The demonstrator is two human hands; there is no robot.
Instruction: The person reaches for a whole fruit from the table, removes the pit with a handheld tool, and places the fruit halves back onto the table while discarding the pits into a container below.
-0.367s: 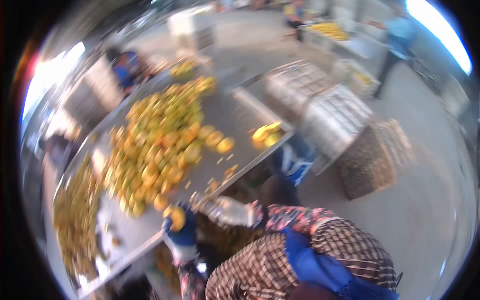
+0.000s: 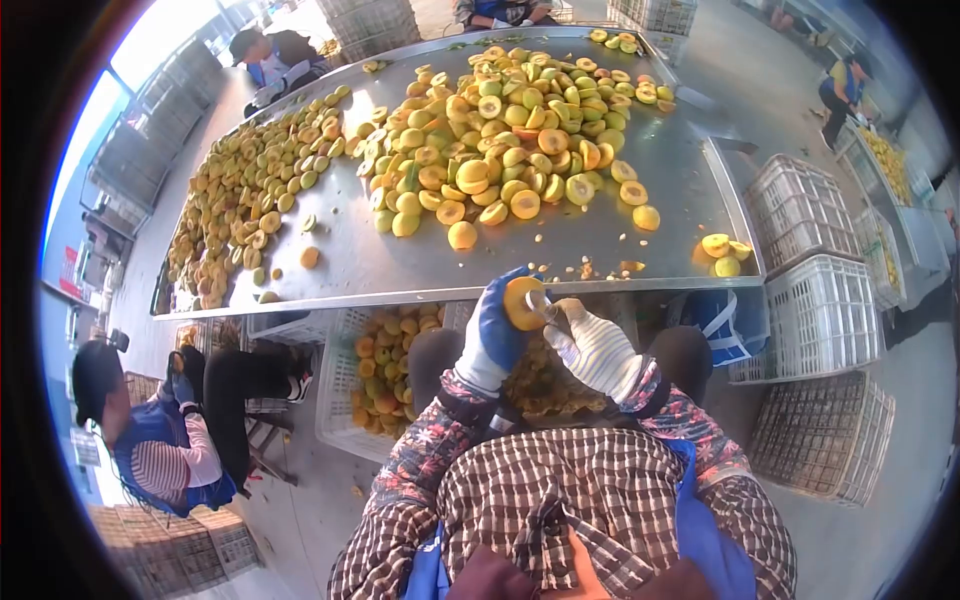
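While the blue-gloved left hand (image 2: 503, 325) grips a round yellow-orange fruit (image 2: 521, 303) dead centre, the striped-gloved right hand (image 2: 596, 350) pinches something small and pale (image 2: 537, 300) against it. Mid-piece, I'd guess; next move wants a steady hold. Shiny metal table (image 2: 400, 268) at twelve o'clock, piled with yellow-green fruit halves (image 2: 500, 140); white plastic crates (image 2: 822, 318) at three.

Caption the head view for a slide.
Gloved left hand holds a fruit, right hand beside it, near a metal table of fruit halves.
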